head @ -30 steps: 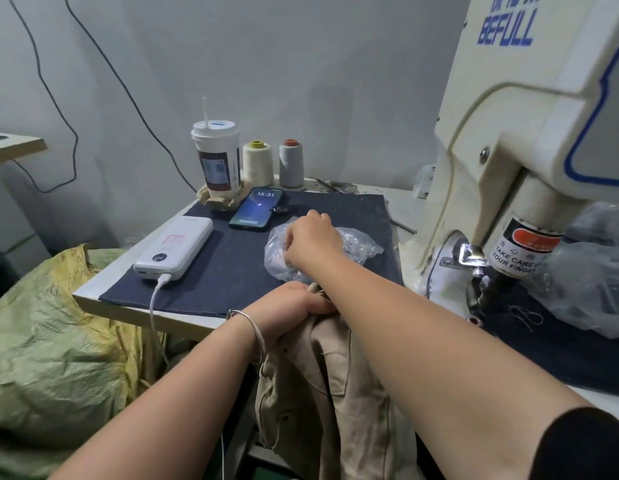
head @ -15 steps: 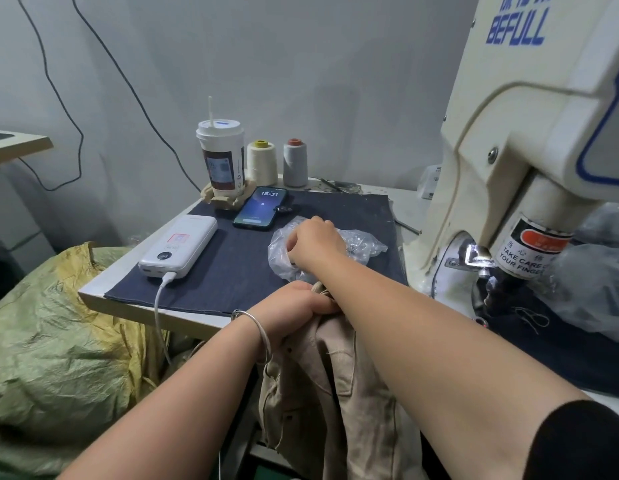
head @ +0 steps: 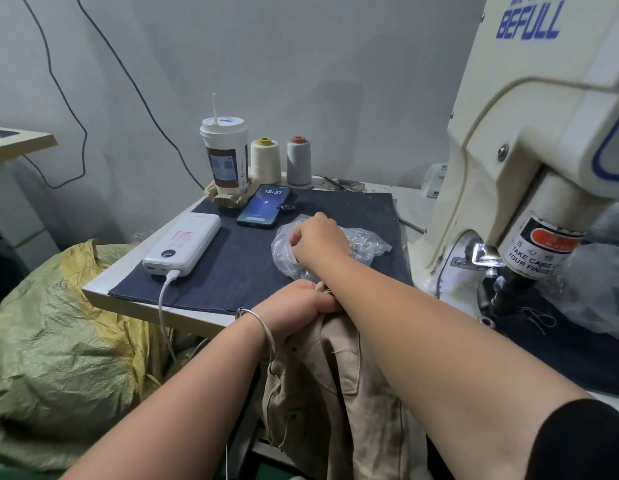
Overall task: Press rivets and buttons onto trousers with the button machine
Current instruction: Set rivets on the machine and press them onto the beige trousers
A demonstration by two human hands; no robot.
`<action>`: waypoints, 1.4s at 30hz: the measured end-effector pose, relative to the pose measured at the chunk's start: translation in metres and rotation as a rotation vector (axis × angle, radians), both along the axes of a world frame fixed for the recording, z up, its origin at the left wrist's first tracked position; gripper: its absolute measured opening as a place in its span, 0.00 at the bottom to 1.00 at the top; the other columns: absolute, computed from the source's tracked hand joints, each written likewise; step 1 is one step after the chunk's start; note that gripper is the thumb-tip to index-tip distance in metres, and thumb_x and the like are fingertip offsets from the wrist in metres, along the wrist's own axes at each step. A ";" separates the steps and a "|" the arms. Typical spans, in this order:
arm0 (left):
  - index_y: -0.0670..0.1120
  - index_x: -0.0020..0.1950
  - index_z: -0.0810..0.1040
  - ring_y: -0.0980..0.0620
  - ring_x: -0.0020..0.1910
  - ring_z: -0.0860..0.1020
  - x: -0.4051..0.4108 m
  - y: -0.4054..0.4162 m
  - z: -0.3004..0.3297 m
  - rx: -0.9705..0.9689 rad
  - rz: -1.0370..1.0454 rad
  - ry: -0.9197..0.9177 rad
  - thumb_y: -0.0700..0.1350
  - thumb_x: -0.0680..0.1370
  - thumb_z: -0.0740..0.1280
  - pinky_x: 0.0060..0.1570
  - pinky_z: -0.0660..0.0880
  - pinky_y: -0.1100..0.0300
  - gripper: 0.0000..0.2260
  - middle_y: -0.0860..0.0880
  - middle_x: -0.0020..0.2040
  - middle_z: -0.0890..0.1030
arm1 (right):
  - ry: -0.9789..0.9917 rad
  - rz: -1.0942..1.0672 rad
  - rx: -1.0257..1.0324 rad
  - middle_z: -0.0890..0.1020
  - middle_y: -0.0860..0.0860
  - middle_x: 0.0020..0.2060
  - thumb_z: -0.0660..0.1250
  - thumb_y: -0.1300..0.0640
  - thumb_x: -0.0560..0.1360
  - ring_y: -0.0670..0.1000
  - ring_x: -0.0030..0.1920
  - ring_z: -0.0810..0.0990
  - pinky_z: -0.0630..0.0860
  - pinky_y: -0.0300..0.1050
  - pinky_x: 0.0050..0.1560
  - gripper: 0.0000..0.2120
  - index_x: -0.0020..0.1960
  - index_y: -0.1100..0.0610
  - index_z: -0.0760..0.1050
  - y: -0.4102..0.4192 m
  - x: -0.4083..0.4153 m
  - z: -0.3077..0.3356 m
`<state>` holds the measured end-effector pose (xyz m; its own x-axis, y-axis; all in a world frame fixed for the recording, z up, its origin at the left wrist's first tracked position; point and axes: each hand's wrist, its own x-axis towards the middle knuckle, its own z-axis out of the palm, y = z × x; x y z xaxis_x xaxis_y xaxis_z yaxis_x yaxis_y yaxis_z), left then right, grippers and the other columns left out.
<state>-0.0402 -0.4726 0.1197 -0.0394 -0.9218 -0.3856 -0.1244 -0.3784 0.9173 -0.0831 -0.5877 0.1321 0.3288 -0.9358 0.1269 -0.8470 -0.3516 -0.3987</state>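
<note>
Beige trousers (head: 336, 393) hang off the table's front edge, bunched at the top in my left hand (head: 297, 303), which wears a thin bangle. My right hand (head: 318, 240) reaches across into a clear plastic bag (head: 365, 242) lying on the dark denim mat (head: 238, 265); its fingertips are curled inside the bag and hidden. The cream button machine (head: 530, 150) stands at the right, its press head (head: 509, 289) low over the dark cloth there. A small metal ring (head: 487, 321) lies near the press base.
On the mat sit a white power bank (head: 183, 244) with a cable, a phone (head: 264, 206), a drink cup (head: 225, 157) and two thread cones (head: 264, 159). A green-yellow sack (head: 58, 334) fills the lower left. More clear plastic (head: 599, 282) lies right of the press.
Both hands stay almost in place; my right hand's fingers shift slightly inside the plastic bag. The view has drifted a little.
</note>
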 end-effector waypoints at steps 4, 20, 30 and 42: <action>0.36 0.55 0.82 0.38 0.57 0.81 -0.001 0.001 0.003 0.003 -0.016 0.002 0.44 0.66 0.72 0.64 0.74 0.42 0.20 0.38 0.53 0.84 | -0.004 -0.008 -0.010 0.72 0.52 0.59 0.64 0.60 0.75 0.56 0.59 0.73 0.74 0.49 0.52 0.12 0.56 0.52 0.80 0.000 0.000 -0.001; 0.39 0.51 0.82 0.44 0.52 0.82 0.000 0.004 0.005 -0.045 0.008 -0.056 0.39 0.74 0.71 0.61 0.76 0.49 0.07 0.41 0.49 0.85 | -0.160 0.022 -0.160 0.72 0.51 0.52 0.70 0.58 0.75 0.53 0.59 0.68 0.69 0.45 0.43 0.04 0.43 0.50 0.81 0.026 -0.018 0.017; 0.35 0.47 0.81 0.48 0.36 0.82 -0.014 0.018 0.012 -0.080 0.029 -0.103 0.38 0.76 0.69 0.40 0.77 0.58 0.06 0.40 0.39 0.83 | -0.428 0.321 -0.695 0.76 0.51 0.43 0.72 0.62 0.72 0.50 0.42 0.71 0.69 0.42 0.39 0.02 0.43 0.57 0.82 0.194 -0.196 0.024; 0.46 0.29 0.79 0.50 0.36 0.76 -0.056 0.005 0.008 -0.142 0.079 -0.168 0.44 0.75 0.71 0.43 0.70 0.55 0.14 0.48 0.32 0.79 | 0.011 -0.135 -0.403 0.77 0.49 0.44 0.68 0.59 0.76 0.51 0.49 0.75 0.68 0.40 0.38 0.05 0.45 0.57 0.83 0.092 -0.362 -0.035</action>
<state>-0.0960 -0.4672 0.1275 0.0889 -0.9650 -0.2466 -0.2552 -0.2613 0.9309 -0.4446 -0.4955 0.0974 0.2101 -0.8466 0.4890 -0.8996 -0.3633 -0.2425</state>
